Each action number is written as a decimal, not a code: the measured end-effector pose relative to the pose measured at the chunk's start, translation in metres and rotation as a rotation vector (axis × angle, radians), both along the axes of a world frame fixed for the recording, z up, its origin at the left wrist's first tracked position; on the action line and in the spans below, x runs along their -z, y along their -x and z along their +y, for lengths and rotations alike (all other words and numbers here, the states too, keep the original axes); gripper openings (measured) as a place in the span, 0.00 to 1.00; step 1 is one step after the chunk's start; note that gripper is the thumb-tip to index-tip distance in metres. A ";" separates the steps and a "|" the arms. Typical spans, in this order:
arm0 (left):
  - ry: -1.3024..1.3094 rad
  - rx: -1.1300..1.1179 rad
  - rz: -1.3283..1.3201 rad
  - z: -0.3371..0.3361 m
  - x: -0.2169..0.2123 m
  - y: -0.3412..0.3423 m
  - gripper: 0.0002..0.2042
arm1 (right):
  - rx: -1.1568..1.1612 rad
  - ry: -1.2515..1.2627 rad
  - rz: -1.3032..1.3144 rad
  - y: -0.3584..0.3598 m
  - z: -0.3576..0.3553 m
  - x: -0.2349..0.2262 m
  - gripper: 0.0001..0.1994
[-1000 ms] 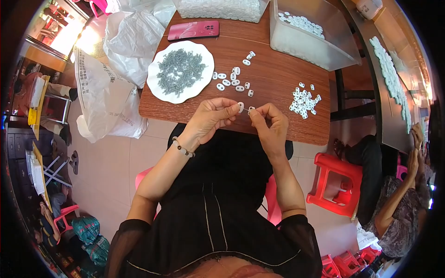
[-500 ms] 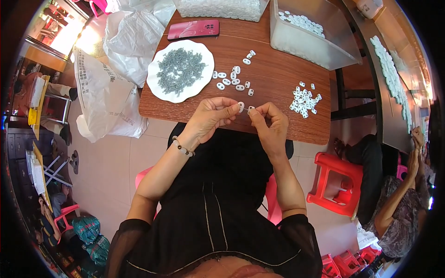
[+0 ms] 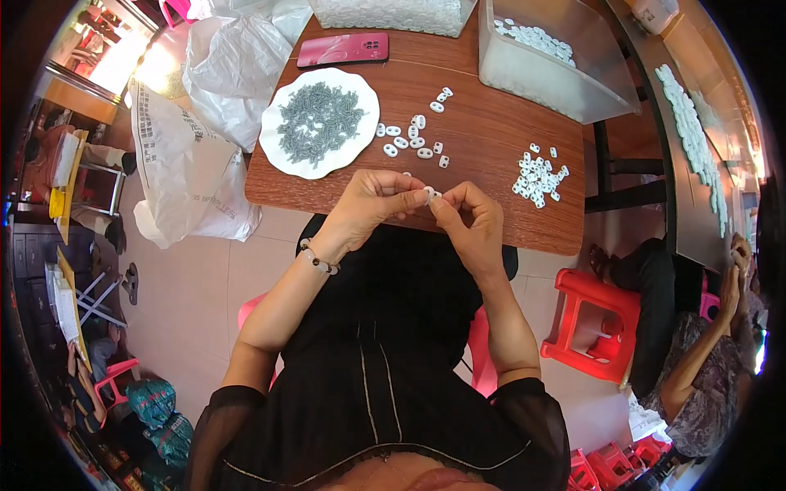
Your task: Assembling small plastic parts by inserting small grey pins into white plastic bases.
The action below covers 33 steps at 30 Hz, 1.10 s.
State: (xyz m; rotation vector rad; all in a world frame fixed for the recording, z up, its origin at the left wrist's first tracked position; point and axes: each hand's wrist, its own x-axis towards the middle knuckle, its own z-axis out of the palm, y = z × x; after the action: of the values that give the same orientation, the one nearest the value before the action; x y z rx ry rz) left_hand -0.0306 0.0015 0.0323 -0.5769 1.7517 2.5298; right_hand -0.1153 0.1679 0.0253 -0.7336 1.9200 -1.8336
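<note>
Over the table's near edge, my left hand (image 3: 367,209) pinches a small white oval plastic piece (image 3: 429,191) with holes. My right hand (image 3: 473,225) is closed beside it, thumb and fingertip on a smaller white piece (image 3: 436,196) that meets the oval one; the fingers partly hide both. Beyond my hands, several white two-hole oval pieces (image 3: 417,142) and a few smaller rectangular ones (image 3: 444,162) lie loose. A scalloped white plate (image 3: 371,102) at the left holds many thin grey pins (image 3: 340,123). Small white two-hole pieces (image 3: 536,178) form a pile at the right.
A red phone (image 3: 342,51) lies behind the plate. Two translucent bins (image 3: 532,90) with white pieces stand at the back. White sacks (image 3: 188,172) slump left of the table. A red stool (image 3: 606,303) and a person's hands (image 3: 739,254) are at the right.
My right hand has moved left and a little down, so the two white pieces, apart before, are now together. My left hand has barely shifted.
</note>
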 end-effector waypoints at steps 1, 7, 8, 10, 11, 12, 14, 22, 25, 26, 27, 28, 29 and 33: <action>-0.020 0.007 -0.010 -0.001 -0.001 0.000 0.11 | -0.033 0.011 -0.018 0.001 0.000 -0.001 0.07; -0.082 0.064 0.000 -0.010 -0.005 0.001 0.11 | -0.103 0.178 -0.150 -0.003 -0.004 -0.007 0.08; -0.066 0.090 0.010 -0.012 -0.006 0.002 0.10 | -0.108 0.176 -0.148 -0.003 -0.004 -0.010 0.08; -0.080 0.094 -0.004 -0.014 -0.006 0.001 0.10 | -0.152 0.215 -0.164 -0.003 -0.004 -0.014 0.13; -0.094 0.104 -0.020 -0.015 -0.006 0.000 0.11 | -0.160 0.215 -0.165 -0.001 -0.004 -0.011 0.13; -0.097 0.102 -0.017 -0.014 -0.008 0.001 0.11 | -0.213 0.179 -0.130 0.001 -0.001 -0.010 0.16; -0.108 0.123 0.002 -0.014 -0.012 0.002 0.11 | -0.268 0.141 -0.094 0.002 0.000 -0.011 0.19; -0.153 0.113 -0.002 -0.017 -0.011 0.002 0.10 | -0.137 0.229 -0.195 -0.003 0.001 -0.007 0.14; -0.144 0.121 -0.005 -0.018 -0.012 0.001 0.10 | -0.135 0.234 -0.151 -0.004 0.001 -0.007 0.12; -0.134 0.122 -0.006 -0.018 -0.013 0.000 0.10 | -0.138 0.233 -0.151 -0.004 0.001 -0.008 0.12; -0.134 0.118 -0.005 -0.019 -0.012 0.000 0.10 | -0.141 0.217 -0.158 -0.003 0.001 -0.010 0.11; -0.129 0.111 -0.005 -0.019 -0.011 -0.001 0.09 | -0.144 0.200 -0.164 -0.003 0.002 -0.011 0.10; -0.124 0.105 -0.006 -0.020 -0.011 -0.001 0.09 | -0.148 0.200 -0.164 -0.003 0.002 -0.011 0.10; -0.113 0.113 -0.006 -0.021 -0.012 -0.001 0.09 | -0.166 0.210 -0.196 -0.002 0.003 -0.011 0.08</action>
State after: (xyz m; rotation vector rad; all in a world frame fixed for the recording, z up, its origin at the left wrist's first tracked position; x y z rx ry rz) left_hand -0.0296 -0.0191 0.0444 -0.4654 1.5782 2.5265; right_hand -0.1136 0.1708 0.0365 -0.7241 1.5158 -1.9418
